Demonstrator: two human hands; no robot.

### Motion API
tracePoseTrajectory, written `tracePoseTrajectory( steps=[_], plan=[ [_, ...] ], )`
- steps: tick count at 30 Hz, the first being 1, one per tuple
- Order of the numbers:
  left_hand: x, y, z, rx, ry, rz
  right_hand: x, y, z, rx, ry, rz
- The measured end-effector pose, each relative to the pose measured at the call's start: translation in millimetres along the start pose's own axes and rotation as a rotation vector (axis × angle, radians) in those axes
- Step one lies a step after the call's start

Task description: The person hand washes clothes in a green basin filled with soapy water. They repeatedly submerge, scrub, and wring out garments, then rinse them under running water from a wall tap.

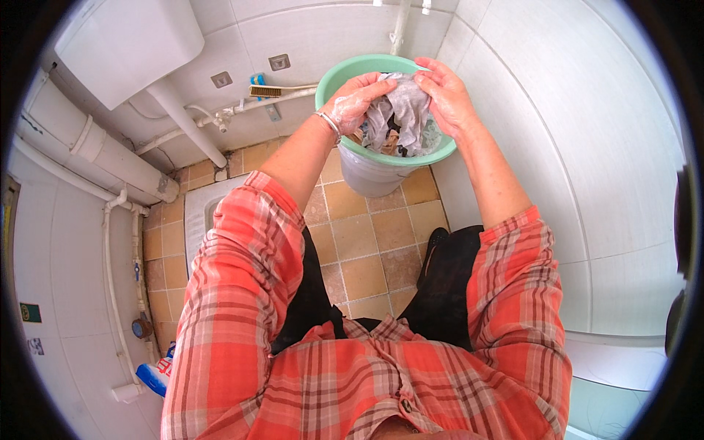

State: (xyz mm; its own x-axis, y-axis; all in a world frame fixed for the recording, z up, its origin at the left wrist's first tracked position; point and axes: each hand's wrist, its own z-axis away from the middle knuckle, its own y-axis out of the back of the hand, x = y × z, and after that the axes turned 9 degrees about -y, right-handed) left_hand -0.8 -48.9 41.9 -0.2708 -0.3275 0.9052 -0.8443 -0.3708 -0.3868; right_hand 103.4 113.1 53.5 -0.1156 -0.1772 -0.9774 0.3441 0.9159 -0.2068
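A wet grey cloth [410,102] hangs in folds between my two hands, above a bucket with a pale green rim [385,158]. My left hand [357,102], with suds on its back and a silver bangle at the wrist, pinches the cloth's left part between thumb and fingers. On the cloth's other side, my right hand [446,96] grips its upper right part, thumb in front and some fingers spread. Below, soapy water [433,137] and other wet fabric, brown and dark, show inside the bucket. The lower ends of the grey cloth reach down to them.
A wooden scrub brush [265,91] rests on a white wall pipe [286,97] left of the bucket. A squat toilet [198,212] is set in the tiled floor, under a white cistern [132,49]. Tiled wall [528,137] rises close on the right. A detergent bag [155,374] lies lower left.
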Motion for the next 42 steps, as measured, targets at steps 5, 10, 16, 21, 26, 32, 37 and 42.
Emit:
tracePoseTrajectory(
  steps=[5, 10, 16, 21, 26, 32, 37, 42],
  plan=[
    [-8.0, 10.9, -5.2, 0.031, -0.12, 0.037, 0.0, -6.0, 5.1, -0.123, -0.155, -0.099],
    [-8.4, 20.8, -8.6, 0.05, -0.158, -0.02, 5.8, 4.4, -2.9, -0.028, -0.276, -0.104],
    [-7.3, 27.4, -9.7, 0.1, -0.218, -0.048, -9.1, 1.4, -2.1, 0.362, -0.042, -0.094],
    [-7.1, 14.7, -8.5, 0.109, -0.207, -0.063, -11.0, -11.9, 0.7, 0.388, 0.11, 0.097],
    [1.6, 0.8, -4.6, -0.014, -0.174, -0.004, -5.1, -5.6, -1.8, 0.296, 0.095, 0.148],
    [8.7, -6.1, 4.5, -0.138, -0.125, 0.032, -0.2, 5.7, -2.3, 0.316, 0.025, 0.081],
    [6.4, -3.8, 3.3, -0.165, -0.096, 0.025, -2.9, 12.0, -3.6, 0.193, -0.041, -0.049],
    [6.0, -2.9, 3.8, -0.15, -0.097, 0.01, -13.1, 11.9, -2.5, 0.081, -0.055, -0.116]
  ],
)
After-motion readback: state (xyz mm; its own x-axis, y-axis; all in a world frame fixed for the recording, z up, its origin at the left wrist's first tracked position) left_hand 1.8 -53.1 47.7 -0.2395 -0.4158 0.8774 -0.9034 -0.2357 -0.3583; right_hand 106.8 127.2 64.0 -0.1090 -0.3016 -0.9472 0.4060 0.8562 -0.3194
